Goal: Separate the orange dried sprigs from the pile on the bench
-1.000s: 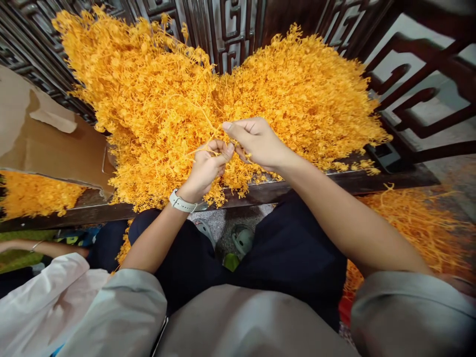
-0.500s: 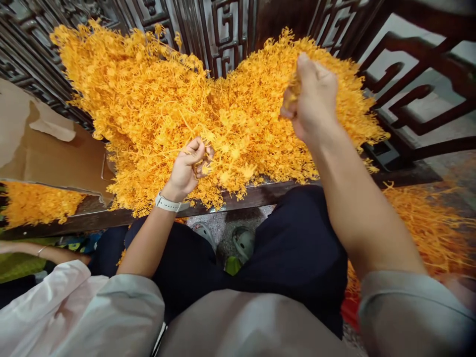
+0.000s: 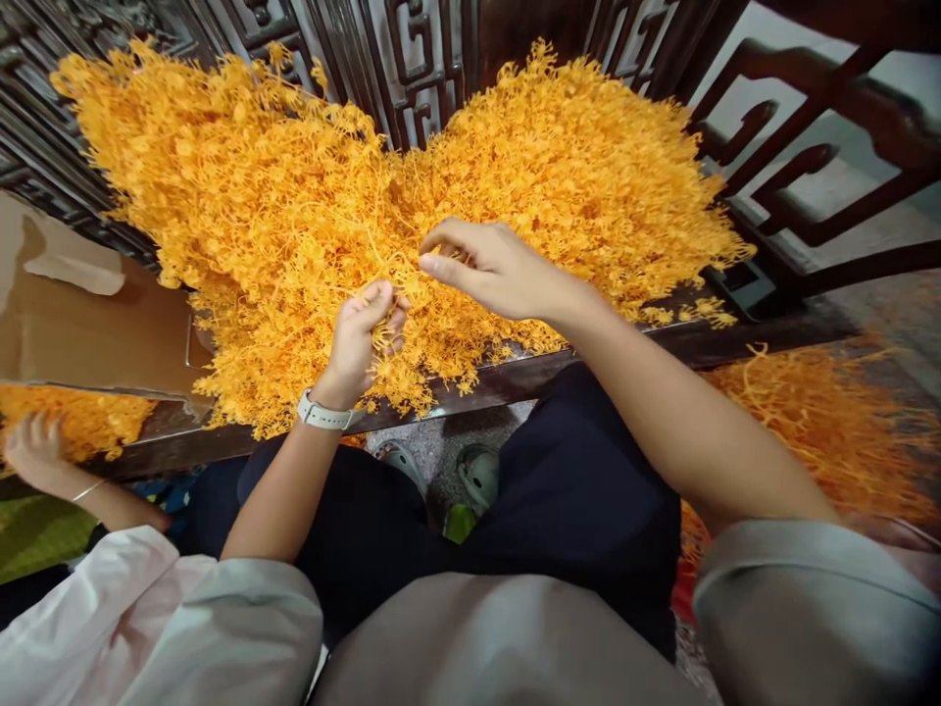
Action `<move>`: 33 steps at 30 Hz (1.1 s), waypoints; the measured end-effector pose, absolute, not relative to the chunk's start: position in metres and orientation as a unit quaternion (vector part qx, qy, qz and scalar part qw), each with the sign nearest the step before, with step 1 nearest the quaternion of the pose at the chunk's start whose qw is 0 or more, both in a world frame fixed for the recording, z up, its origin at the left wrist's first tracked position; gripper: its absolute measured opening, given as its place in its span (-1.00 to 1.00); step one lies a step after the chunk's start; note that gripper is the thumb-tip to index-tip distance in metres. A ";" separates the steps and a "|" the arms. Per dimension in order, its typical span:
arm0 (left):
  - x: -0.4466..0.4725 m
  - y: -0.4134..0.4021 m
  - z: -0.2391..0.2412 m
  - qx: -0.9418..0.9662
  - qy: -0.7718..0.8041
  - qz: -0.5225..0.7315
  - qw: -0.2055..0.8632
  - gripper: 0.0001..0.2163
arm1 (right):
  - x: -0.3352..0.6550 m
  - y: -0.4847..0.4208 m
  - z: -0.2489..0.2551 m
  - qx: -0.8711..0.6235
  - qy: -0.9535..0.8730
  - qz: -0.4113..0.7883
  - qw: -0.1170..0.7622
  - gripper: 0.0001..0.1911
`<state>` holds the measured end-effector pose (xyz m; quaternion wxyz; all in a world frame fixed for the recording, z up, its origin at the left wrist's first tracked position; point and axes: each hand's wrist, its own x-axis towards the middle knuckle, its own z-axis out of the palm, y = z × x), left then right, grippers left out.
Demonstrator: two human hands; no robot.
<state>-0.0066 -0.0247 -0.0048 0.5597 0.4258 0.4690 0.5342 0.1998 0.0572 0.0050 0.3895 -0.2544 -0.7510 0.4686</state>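
Note:
A big heap of orange-yellow, thread-like artificial flower sprigs (image 3: 250,196) lies in front of me, with a dip in its middle. My left hand (image 3: 360,333), with a pale watch band on the wrist, is closed at the near edge of the heap. Thin orange strands of a sprig show between its thumb and fingers. Just right of it, my right hand (image 3: 492,267) hovers over the middle of the heap. Its thumb and fingers are apart, and I see nothing held in them.
The heap rests on a dark wooden bench (image 3: 515,378) with a carved lattice back (image 3: 422,59). On the left stands a cardboard box (image 3: 95,324). Another person's hand (image 3: 36,451) touches orange sprigs there. More orange stems (image 3: 816,431) lie at lower right.
My right hand has come from the right mound down and left, close to my left hand, and its fist has opened. The other person's hand has come further into view.

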 end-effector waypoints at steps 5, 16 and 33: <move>-0.012 -0.023 0.001 0.374 0.489 0.576 0.537 -0.67 | 0.189 0.058 -0.001 -0.260 -0.717 0.510 0.398 -0.41; -0.021 -0.030 -0.006 0.383 0.517 0.565 0.517 -0.69 | 0.189 0.057 0.012 -0.295 -0.506 0.618 0.524 -0.28; -0.017 -0.039 0.004 0.379 0.539 0.534 0.530 -0.80 | 0.242 0.099 0.024 -0.358 -0.515 0.537 0.565 -0.29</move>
